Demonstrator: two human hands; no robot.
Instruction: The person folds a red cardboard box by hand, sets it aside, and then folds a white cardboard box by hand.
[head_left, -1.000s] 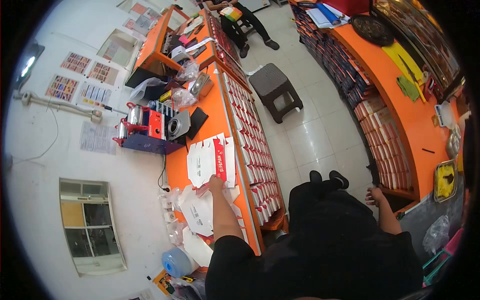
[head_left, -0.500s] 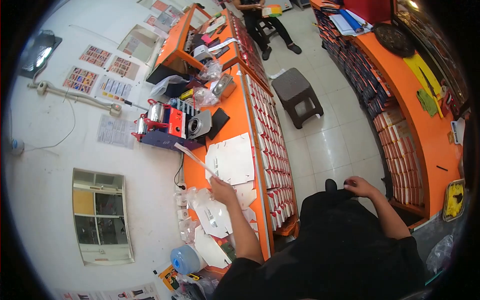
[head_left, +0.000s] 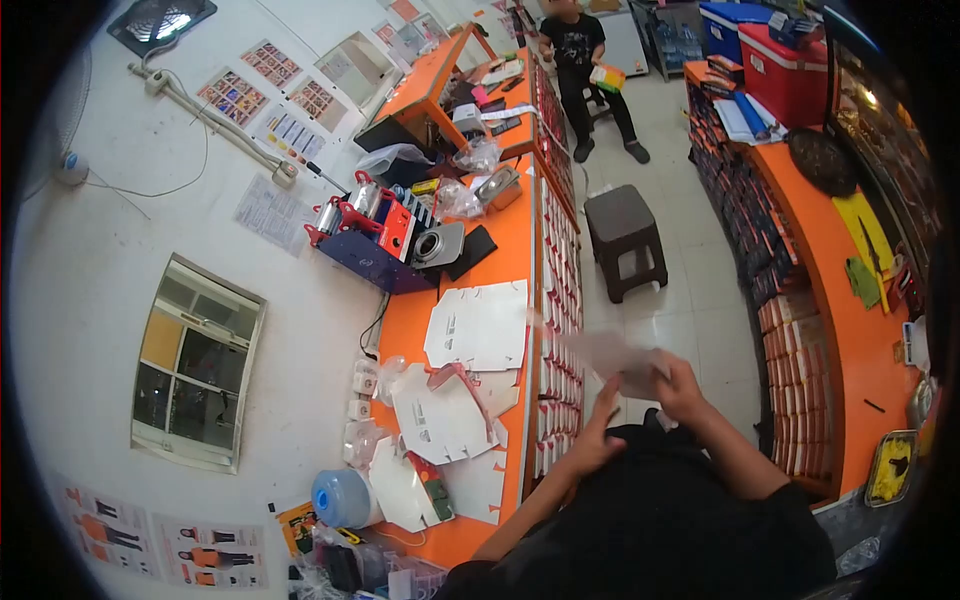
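Observation:
In front of my body is a pale, flat cardboard sheet [head_left: 625, 362], smeared by motion. My right hand [head_left: 682, 388] grips its right edge, with the fingers closed over it. My left hand [head_left: 598, 432] is at the sheet's near edge, its fingers against the card. To the left, on the orange counter [head_left: 505, 262], lie flat white box blanks: an upper blank [head_left: 478, 325], a middle blank [head_left: 440, 415] with a red flap raised, and a lower blank [head_left: 400, 490] with a printed green-and-red end.
A red and blue machine [head_left: 375, 240] stands on the counter, with a blue water jug [head_left: 342, 498] nearer me. Folded boxes [head_left: 555, 380] fill the counter's side. A dark stool [head_left: 625, 240] stands on the tiles; beyond it sits a person [head_left: 580, 60]. Another orange counter [head_left: 850, 400] runs along the right.
The sheet has come from over the left counter to in front of me, carried by my left hand. My right hand has taken hold of it. The view has turned left and up.

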